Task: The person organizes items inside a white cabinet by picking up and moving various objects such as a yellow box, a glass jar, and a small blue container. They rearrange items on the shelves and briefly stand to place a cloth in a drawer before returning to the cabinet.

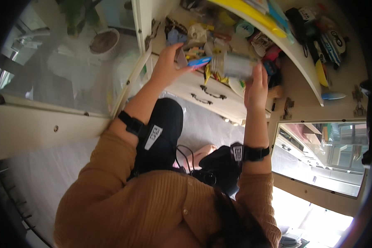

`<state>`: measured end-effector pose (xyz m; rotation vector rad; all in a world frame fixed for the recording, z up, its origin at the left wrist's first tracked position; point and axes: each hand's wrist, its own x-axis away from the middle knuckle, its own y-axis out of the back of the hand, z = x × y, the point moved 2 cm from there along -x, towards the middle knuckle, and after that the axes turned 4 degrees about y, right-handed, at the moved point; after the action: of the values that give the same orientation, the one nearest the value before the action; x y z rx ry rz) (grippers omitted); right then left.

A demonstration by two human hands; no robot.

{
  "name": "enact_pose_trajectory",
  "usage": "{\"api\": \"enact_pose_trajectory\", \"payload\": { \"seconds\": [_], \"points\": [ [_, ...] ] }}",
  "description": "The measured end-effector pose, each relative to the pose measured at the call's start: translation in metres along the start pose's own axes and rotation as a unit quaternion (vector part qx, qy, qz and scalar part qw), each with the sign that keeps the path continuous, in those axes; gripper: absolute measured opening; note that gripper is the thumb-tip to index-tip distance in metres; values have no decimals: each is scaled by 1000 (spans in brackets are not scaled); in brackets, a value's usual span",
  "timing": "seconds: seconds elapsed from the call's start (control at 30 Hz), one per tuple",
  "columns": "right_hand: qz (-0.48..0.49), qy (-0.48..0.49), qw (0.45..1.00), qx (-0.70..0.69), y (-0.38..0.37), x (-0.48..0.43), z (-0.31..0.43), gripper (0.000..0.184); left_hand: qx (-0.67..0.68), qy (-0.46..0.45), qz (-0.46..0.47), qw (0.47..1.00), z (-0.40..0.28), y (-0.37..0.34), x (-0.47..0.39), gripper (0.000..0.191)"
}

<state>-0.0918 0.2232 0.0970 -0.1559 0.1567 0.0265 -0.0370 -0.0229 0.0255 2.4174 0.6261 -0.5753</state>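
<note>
Before me is a cluttered cabinet shelf (159, 46) above drawers. My left hand (169, 66) grips a clear plastic box (181, 57) at the shelf's left front, beside a blue and pink packet (199, 63); whether the thumb also holds the packet cannot be told. On the right, my right hand (256, 88) is at the base end of a clear jar (238, 65), which lies on its side and is blurred, its threaded neck towards the left. Yellow wrappers (207, 73) hang at the shelf edge below it. A teal round lid (244, 28) lies farther back.
Glass-paned cabinet doors stand open at the left (128, 82) and right (316, 183). A curved upper shelf (300, 66) holds packets and a yellow item. Drawer handles (213, 92) stick out below. My knees are close to the drawers (186, 83).
</note>
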Motion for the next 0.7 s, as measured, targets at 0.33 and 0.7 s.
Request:
{"api": "enact_pose_trajectory", "payload": {
  "seconds": [0.33,0.7],
  "points": [
    [-8,-90,985,-147,65,50,-19,49,74,121,75,987,-18,3,-9,38],
    [23,-87,981,-174,100,82,-36,54,-257,54,-112,959,0,-8,-142,48]
  ]
}}
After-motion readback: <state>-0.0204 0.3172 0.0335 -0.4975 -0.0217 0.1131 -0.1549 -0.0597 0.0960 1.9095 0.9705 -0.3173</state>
